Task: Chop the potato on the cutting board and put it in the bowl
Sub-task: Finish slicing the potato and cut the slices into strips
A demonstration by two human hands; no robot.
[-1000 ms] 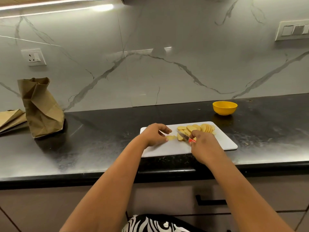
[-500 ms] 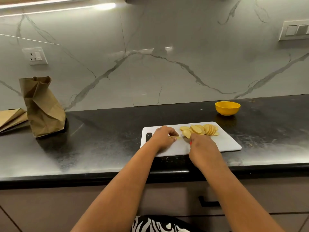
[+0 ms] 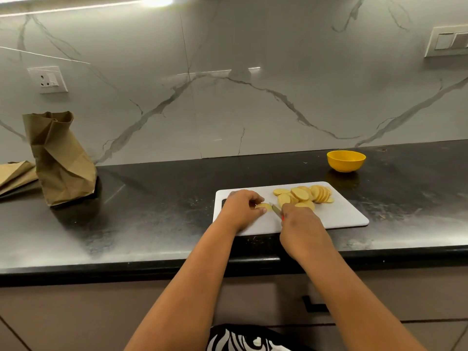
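A white cutting board (image 3: 336, 216) lies on the black counter. On its far right part sits a pile of round yellow potato slices (image 3: 307, 194). My left hand (image 3: 241, 209) pinches the small remaining potato piece (image 3: 263, 206) against the board. My right hand (image 3: 301, 228) grips a small knife (image 3: 276, 210) with a red handle; its blade points at the potato piece, just right of it. The yellow bowl (image 3: 346, 161) stands behind the board to the right, apart from both hands; its inside is hidden.
A crumpled brown paper bag (image 3: 59, 158) stands at the left of the counter (image 3: 152, 211), with a flat folded bag (image 3: 15, 173) beside it. The marble wall carries a socket (image 3: 47, 79) and switches (image 3: 448, 41). Drawers run below the counter edge.
My right hand drew back toward me and the knife blade shows again beside the potato piece. My left hand keeps its hold on the piece. The camera shifted slightly.
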